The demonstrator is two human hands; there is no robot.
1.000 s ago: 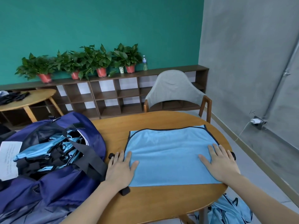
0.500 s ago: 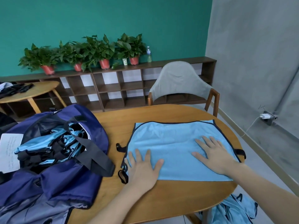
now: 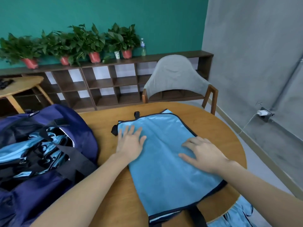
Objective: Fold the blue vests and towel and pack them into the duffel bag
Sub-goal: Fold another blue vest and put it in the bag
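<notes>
Head view: a light blue fabric vest with dark piping (image 3: 165,154) lies flat on the round wooden table (image 3: 218,128), folded into a slanted rectangle, black strap loops showing at its far-left corner and near edge. Left hand (image 3: 131,143) presses its far-left part, fingers straight and spread. Right hand (image 3: 203,153) presses the right side, fingers flat, slightly apart. Open navy duffel bag (image 3: 78,128) sits left, shiny blue vests (image 3: 29,154) inside.

Behind the table (image 3: 105,122): a grey chair (image 3: 176,79), then a low brown shelf (image 3: 114,82) carrying potted plants (image 3: 91,41) and a bottle (image 3: 143,49). Right of the table, a wall charger (image 3: 262,113).
</notes>
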